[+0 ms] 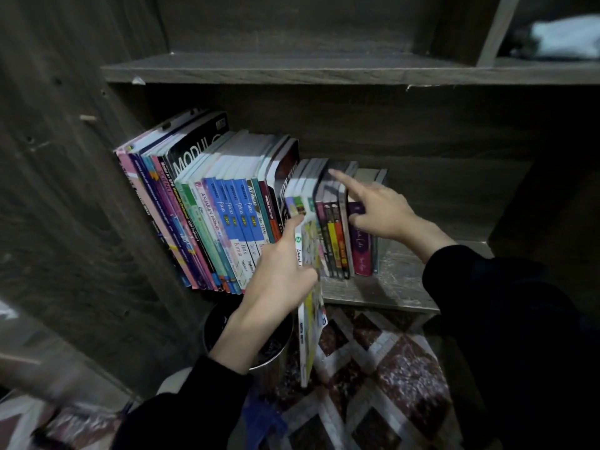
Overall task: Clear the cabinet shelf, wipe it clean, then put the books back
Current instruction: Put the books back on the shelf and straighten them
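Well, at the far left of the frame I see the dark wooden side panel (81,196) of the cabinet. Against it, a row of tall textbooks (227,216) leans leftwards on the shelf (399,280), pink and purple spines first, then blue ones marked "fokus".

Just right of those, at the centre of the frame, the left hand (279,271) grips a thin yellow-and-white book (310,319). Its fingers wrap the cover and its index finger lies straight up along the spine. This book is tilted and pulled partway out of the row, its lower end hanging below the shelf's front edge. Beneath the left wrist, lower centre, stands a dark round container (214,329); I cannot make out what it holds.

Further right stands a group of small paperbacks (334,241) with dark, yellow and orange spines, upright and touching each other. The right hand (380,212) reaches over them, its index finger stretched out with the tip on their top edges. Its thumb lies against a purple book (362,248) at the group's right end. The other fingers are curled, and whether they actually hold that book I cannot tell.

Right of the purple book the shelf board is bare. Below it, lower right, lies a patterned rug (396,368). In the upper right corner a pale, blurred bundle (565,37) sits in another compartment.
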